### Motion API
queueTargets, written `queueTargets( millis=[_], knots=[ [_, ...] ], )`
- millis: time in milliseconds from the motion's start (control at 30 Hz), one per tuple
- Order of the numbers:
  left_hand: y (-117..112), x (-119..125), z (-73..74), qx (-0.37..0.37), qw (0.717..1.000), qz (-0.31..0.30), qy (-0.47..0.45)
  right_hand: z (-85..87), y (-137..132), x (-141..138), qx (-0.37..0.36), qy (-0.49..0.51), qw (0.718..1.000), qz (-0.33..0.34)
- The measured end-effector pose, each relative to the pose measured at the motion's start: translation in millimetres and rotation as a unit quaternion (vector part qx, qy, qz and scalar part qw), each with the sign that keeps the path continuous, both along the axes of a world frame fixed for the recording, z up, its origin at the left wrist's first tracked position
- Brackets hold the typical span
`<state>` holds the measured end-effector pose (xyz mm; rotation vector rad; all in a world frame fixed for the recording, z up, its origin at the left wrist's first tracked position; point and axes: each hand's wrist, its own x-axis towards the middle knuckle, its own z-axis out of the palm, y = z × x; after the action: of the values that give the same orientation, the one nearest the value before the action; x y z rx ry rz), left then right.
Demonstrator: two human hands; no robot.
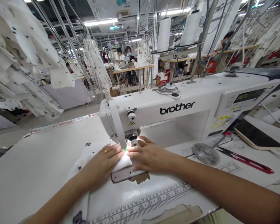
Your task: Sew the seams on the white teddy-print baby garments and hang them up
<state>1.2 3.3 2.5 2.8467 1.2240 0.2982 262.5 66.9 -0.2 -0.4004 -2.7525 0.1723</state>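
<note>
White fabric with dark printed spots [123, 163] lies under the head of a white sewing machine [151, 109], lit brightly at the needle. My left hand [107, 158] rests flat on the fabric just left of the needle, fingers stretched out, a ring on one of them. From the right, my right hand [151, 155] lies with extended fingers on the cloth close beside the presser foot. The fingertips of both hands almost meet there, and glare blurs the needle area. More of the spotted cloth trails to the left beneath my left forearm.
Red-handled thread snips [247, 160], a clear round dish [205, 154] and a phone [259, 133] lie right of the machine. A printed ruler strip [144, 202] runs along the front. Thread cones [164, 34] stand above. Spotted garments [37, 46] hang at left; several people sit behind.
</note>
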Motion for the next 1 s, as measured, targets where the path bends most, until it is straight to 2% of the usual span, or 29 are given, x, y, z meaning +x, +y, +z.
queueTargets(
  millis=[167, 333, 467, 567, 667, 833, 1000],
  knots=[
    [-9.4, 7.3, -6.5, 0.015, 0.999, 0.032, -0.012, -1.5, 0.2, -1.0, -0.016, -0.015, 1.0, -0.014],
    [2.8, 2.3, -7.0, 0.005, 1.0, 0.012, -0.014, -4.6, 6.5, 0.7, -0.017, 0.009, 0.999, -0.05],
    [5.4, 0.7, -6.9, 0.026, 0.999, 0.012, -0.016, -0.7, 7.1, 2.3, 0.0, 0.051, 0.999, -0.006],
    [0.0, 1.8, -5.2, 0.037, 0.998, -0.004, -0.042, 2.2, 3.5, 1.5, 0.005, 0.043, 0.998, 0.041],
    [-6.1, 3.2, -1.4, 0.016, 0.997, -0.032, -0.064, 2.1, 0.7, 0.4, 0.009, 0.024, 0.998, 0.054],
    [-4.2, 1.9, -0.3, 0.011, 0.997, -0.046, -0.066, 2.8, -1.0, -0.3, -0.008, 0.003, 0.999, 0.034],
    [9.5, -1.3, -4.5, 0.017, 0.997, -0.04, -0.067, 1.4, -0.5, -1.8, -0.02, -0.015, 0.999, -0.026]
  ],
)
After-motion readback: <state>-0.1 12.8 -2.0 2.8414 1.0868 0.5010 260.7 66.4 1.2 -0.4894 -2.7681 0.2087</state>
